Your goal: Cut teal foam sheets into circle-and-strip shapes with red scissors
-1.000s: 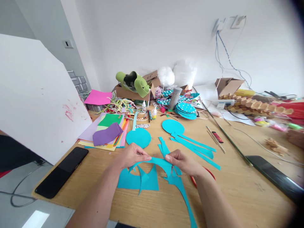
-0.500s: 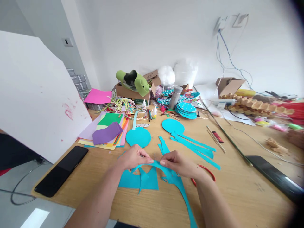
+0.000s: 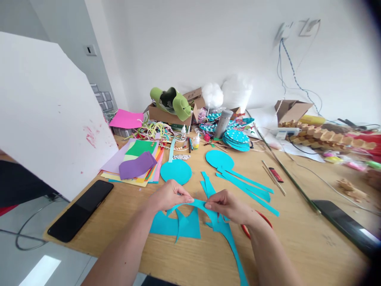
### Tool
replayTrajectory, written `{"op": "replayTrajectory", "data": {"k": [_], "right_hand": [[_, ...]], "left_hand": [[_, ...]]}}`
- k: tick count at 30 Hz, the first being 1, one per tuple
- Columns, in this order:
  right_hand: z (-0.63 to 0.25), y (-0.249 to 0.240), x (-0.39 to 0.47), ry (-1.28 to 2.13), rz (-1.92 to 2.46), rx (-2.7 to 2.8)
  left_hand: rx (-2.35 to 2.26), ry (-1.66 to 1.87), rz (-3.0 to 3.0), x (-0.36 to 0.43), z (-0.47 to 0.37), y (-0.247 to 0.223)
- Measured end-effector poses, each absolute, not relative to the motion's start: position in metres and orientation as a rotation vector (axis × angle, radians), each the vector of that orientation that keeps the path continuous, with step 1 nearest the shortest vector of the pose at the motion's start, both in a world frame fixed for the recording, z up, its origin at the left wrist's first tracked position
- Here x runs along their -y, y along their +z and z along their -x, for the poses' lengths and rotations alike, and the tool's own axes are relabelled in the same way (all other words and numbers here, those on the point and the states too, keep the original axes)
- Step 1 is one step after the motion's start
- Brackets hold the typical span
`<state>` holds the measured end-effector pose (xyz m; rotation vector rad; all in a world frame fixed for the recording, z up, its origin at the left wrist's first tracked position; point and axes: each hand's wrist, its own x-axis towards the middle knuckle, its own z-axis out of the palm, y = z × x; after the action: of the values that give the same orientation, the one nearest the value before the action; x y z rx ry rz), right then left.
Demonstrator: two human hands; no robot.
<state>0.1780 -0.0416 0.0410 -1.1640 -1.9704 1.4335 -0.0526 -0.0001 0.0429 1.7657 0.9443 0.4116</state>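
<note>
My left hand (image 3: 172, 195) pinches one end of a curved blue paper strip (image 3: 199, 203) between thumb and fingers. My right hand (image 3: 228, 205) pinches the same strip a little farther right, so a short arc spans the two hands. Below them lie blue paper offcuts (image 3: 162, 227) with cut-out edges, and a long curved piece runs down to the front edge. Red-handled scissors (image 3: 266, 218) are partly hidden under my right wrist. Beyond the hands lie two blue paper discs, one to the left (image 3: 176, 172) and one to the right (image 3: 220, 159).
Long blue strips (image 3: 253, 188) lie right of centre. Coloured sheets (image 3: 138, 163) are stacked at left, near a black phone (image 3: 80, 210). A thin green stick (image 3: 285, 171) crosses the right side. A grey bottle (image 3: 223, 124), boxes and craft supplies crowd the back by the wall.
My hands have moved slightly apart, and more of the blue strip shows between them. The whole view has shifted a little, with things appearing farther right.
</note>
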Motion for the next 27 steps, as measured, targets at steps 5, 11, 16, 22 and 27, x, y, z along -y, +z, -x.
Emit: {"op": "replayTrajectory", "data": {"k": [5,11,16,22,27], "right_hand": [[-0.195,0.048,0.044,1.495,1.274,1.901],[-0.220,0.048,0.038,1.295,1.370,1.574],[-0.193,0.040,0.031,1.209,1.210,1.573],[-0.166,0.038,0.034,1.247,1.220,1.578],[-0.182,0.041,0.035,1.231,1.256,1.568]], "left_hand": [[-0.930,0.435,-1.726,-0.002,0.053,0.045],[-1.018,0.656,-1.644,-0.010,0.062,0.051],[-1.035,0.678,-1.591,-0.005,0.056,0.057],[-1.101,0.583,-1.611,-0.002,0.054,0.056],[-1.009,0.379,-1.505,-0.007,0.062,0.045]]}}
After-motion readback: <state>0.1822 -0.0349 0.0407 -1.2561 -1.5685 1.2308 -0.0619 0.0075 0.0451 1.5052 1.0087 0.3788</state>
